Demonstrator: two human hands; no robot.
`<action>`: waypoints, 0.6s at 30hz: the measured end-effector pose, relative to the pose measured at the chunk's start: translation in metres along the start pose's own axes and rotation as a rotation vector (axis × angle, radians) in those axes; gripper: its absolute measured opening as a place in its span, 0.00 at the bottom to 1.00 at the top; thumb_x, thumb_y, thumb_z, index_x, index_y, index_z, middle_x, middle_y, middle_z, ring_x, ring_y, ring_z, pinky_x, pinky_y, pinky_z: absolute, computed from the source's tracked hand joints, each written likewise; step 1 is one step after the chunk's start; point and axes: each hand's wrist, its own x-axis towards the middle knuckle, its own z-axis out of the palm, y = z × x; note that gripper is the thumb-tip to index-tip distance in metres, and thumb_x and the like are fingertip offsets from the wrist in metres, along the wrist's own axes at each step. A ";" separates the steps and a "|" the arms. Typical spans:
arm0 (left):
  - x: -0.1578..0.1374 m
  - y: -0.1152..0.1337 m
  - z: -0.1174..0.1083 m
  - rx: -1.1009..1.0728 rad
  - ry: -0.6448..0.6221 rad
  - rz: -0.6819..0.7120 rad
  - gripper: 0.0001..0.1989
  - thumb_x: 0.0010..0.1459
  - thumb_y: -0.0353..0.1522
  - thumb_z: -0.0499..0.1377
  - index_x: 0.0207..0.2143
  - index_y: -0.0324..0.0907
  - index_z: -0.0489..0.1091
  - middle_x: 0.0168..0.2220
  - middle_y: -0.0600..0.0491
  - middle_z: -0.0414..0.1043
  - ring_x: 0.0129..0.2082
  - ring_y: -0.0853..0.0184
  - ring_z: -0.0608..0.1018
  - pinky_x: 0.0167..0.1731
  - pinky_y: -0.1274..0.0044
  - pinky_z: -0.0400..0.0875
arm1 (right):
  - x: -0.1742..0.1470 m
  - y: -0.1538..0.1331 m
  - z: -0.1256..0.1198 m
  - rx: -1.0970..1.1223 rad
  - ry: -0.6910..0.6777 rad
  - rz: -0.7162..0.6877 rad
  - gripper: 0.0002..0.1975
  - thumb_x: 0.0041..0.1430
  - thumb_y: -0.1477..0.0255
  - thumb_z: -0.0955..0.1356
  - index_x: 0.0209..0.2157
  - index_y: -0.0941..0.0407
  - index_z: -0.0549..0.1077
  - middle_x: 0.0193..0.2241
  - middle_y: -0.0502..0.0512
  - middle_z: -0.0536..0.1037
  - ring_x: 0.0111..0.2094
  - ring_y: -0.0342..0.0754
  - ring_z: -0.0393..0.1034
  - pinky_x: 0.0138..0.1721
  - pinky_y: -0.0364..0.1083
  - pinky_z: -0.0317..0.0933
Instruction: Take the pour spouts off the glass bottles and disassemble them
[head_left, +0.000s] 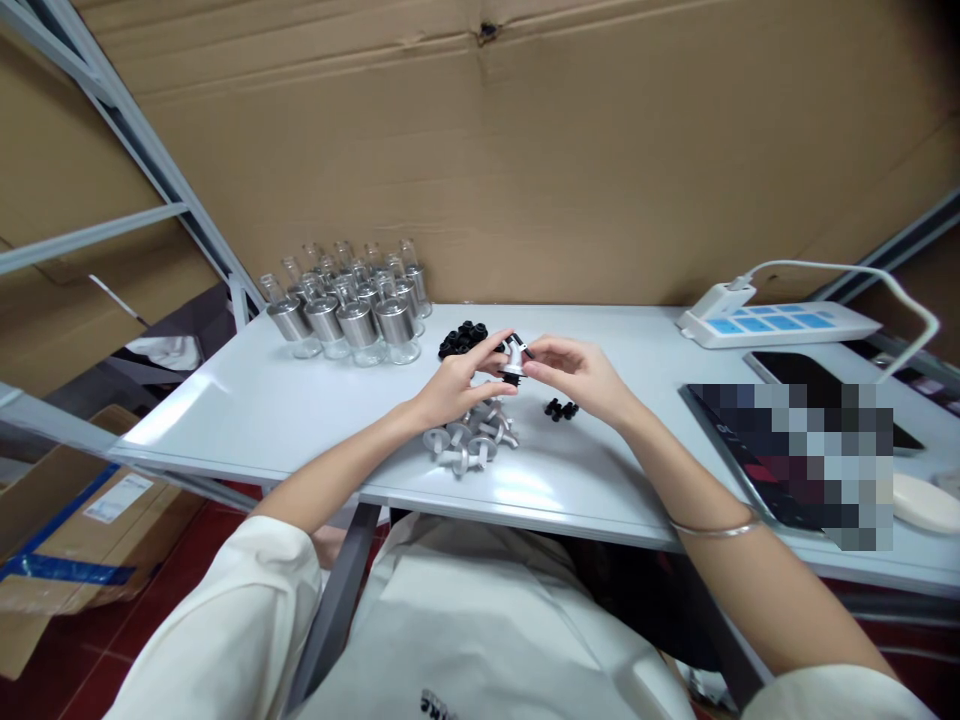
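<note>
Between my two hands, above the table's middle, is a small silver pourer spout [514,360] with a black ribbed stopper at its bottom and a black piece at its top. My left hand [461,383] pinches it from the left with thumb and fingers. From the right, my right hand [574,372] has its thumb and fingers closed at the spout's black top piece. Loose silver spout parts [471,440] lie in a heap below my left hand. Behind that hand is a pile of black stoppers [463,338]. Several small black pieces [561,410] sit under my right hand.
Glass bottles with metal sleeves [360,325] stand grouped at the back left. To the right are a white power strip [787,325] with a plugged-in charger and cable, a phone [780,368], a partly blurred tablet-like device [720,430] and a cream oval object [926,503]. Cardboard [562,160] walls the back.
</note>
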 end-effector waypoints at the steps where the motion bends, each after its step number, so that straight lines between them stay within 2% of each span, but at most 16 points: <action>1: 0.000 0.000 0.000 0.002 0.001 -0.001 0.36 0.54 0.37 0.62 0.63 0.43 0.52 0.44 0.49 0.75 0.44 0.66 0.77 0.39 0.80 0.72 | 0.000 0.000 0.000 -0.016 0.004 -0.013 0.17 0.47 0.56 0.71 0.28 0.57 0.73 0.28 0.53 0.73 0.30 0.45 0.66 0.33 0.47 0.62; 5: 0.000 -0.001 -0.001 0.013 -0.003 -0.018 0.37 0.53 0.37 0.62 0.63 0.44 0.51 0.44 0.49 0.74 0.43 0.66 0.76 0.27 0.86 0.68 | 0.001 -0.003 0.000 -0.042 0.008 -0.051 0.16 0.46 0.57 0.72 0.28 0.56 0.74 0.28 0.53 0.72 0.29 0.45 0.66 0.31 0.46 0.62; 7: 0.000 -0.001 -0.001 0.022 0.002 -0.016 0.37 0.53 0.38 0.62 0.63 0.44 0.51 0.44 0.49 0.74 0.42 0.66 0.76 0.25 0.87 0.66 | 0.001 -0.003 0.000 -0.033 0.000 -0.051 0.16 0.46 0.58 0.73 0.29 0.56 0.73 0.29 0.53 0.72 0.29 0.45 0.65 0.30 0.46 0.62; 9: 0.000 0.000 -0.001 0.033 0.010 -0.001 0.38 0.53 0.38 0.62 0.63 0.43 0.50 0.44 0.49 0.74 0.42 0.66 0.76 0.29 0.85 0.69 | 0.001 -0.002 0.000 -0.026 -0.001 -0.056 0.15 0.46 0.59 0.73 0.29 0.56 0.73 0.30 0.53 0.72 0.29 0.44 0.65 0.30 0.46 0.62; 12: -0.001 0.001 0.000 0.027 0.007 0.033 0.37 0.55 0.38 0.60 0.64 0.43 0.47 0.43 0.49 0.74 0.42 0.67 0.77 0.40 0.79 0.71 | 0.001 0.002 0.000 -0.020 0.019 -0.066 0.13 0.48 0.61 0.72 0.30 0.56 0.74 0.31 0.53 0.72 0.30 0.44 0.66 0.31 0.46 0.62; 15: -0.002 0.003 0.001 -0.021 -0.009 0.053 0.33 0.60 0.36 0.54 0.64 0.43 0.44 0.44 0.47 0.73 0.42 0.68 0.77 0.43 0.77 0.71 | 0.001 0.006 0.000 -0.015 0.061 -0.052 0.13 0.49 0.61 0.71 0.30 0.57 0.74 0.31 0.53 0.72 0.30 0.44 0.66 0.32 0.46 0.62; 18: -0.001 0.002 0.002 -0.051 0.014 0.068 0.25 0.61 0.36 0.53 0.58 0.41 0.53 0.45 0.45 0.72 0.44 0.67 0.77 0.43 0.77 0.71 | 0.002 0.006 0.000 0.001 0.100 -0.017 0.13 0.49 0.60 0.71 0.30 0.57 0.73 0.30 0.52 0.73 0.29 0.44 0.67 0.32 0.46 0.63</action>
